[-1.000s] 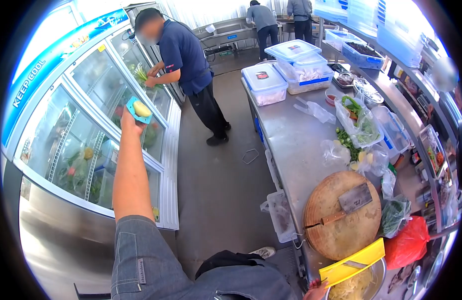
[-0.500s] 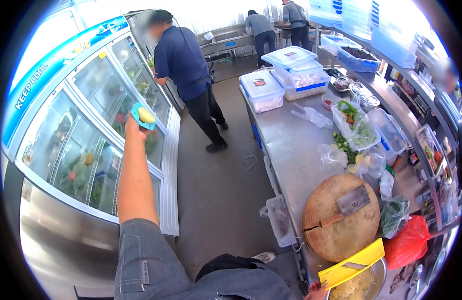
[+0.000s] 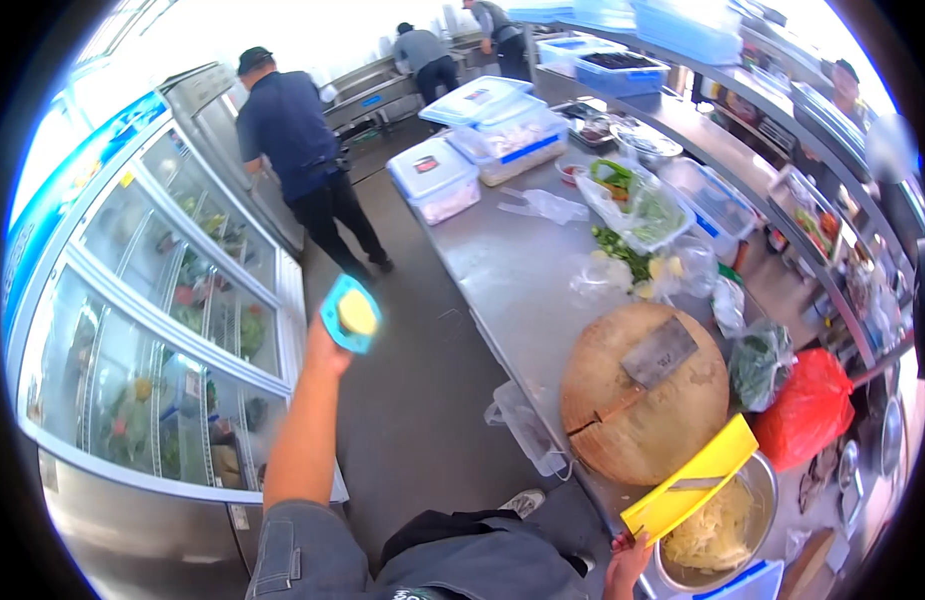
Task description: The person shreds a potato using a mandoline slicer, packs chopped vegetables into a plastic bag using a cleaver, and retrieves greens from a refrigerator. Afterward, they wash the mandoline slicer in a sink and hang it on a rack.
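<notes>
My left hand (image 3: 325,352) is stretched out over the floor aisle, closed on a teal slicer hand guard (image 3: 334,318). A pale yellow peeled piece, apparently potato (image 3: 358,312), sits on the guard's outer face. At the lower right, my right hand (image 3: 629,562) grips the near end of a yellow slicer (image 3: 717,452). The slicer lies tilted across a metal bowl (image 3: 773,490), its blade partly over the bowl. Pale shreds (image 3: 707,535) fill much of the bowl. Beside it is a round wooden chopping board (image 3: 612,430) with a cleaver (image 3: 660,354) lying flat on it.
A glass-door fridge (image 3: 272,385) lines the left side. A co-worker in dark blue (image 3: 292,120) stands beyond it. On the steel counter (image 3: 482,265) are lidded tubs (image 3: 434,178), bagged greens (image 3: 632,205) and a red bag (image 3: 804,410). Shelves run along the right.
My left hand has swung right, from in front of the fridge to over the aisle, with the guard and potato. The view has turned right. The right hand still grips the slicer.
</notes>
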A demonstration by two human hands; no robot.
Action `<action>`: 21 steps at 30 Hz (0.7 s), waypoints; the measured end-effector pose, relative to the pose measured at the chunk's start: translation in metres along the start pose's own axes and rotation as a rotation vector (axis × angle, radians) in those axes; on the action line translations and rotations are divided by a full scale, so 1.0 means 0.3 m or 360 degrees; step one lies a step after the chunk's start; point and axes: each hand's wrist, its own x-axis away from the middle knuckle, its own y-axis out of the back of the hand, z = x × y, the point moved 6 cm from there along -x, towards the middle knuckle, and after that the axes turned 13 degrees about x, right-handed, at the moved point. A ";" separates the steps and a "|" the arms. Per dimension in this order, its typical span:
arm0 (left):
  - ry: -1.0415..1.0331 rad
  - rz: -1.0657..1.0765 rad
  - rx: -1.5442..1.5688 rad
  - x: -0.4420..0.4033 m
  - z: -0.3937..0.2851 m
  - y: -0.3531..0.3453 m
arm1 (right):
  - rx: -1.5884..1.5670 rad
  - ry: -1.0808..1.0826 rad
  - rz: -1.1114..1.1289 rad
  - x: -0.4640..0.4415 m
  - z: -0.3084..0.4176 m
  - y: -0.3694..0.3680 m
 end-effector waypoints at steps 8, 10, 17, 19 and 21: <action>0.0928 0.0134 -0.0265 0.365 0.838 -0.104 | -0.0172 -0.0005 -0.0021 0.093 0.031 0.041; 0.1138 0.0294 -0.0329 0.404 0.977 -0.192 | -0.0283 0.0013 0.0048 0.040 0.012 -0.007; 0.1320 0.0832 -0.0777 0.765 1.363 -0.463 | -0.0628 -0.0068 0.0141 0.050 0.013 -0.008; 0.1188 0.1201 -0.1066 0.887 1.462 -0.551 | -0.0657 -0.0036 0.0149 0.032 0.011 -0.009; 0.0848 0.1546 -0.1591 0.996 1.533 -0.578 | -0.0594 0.0041 0.0204 0.039 0.006 -0.005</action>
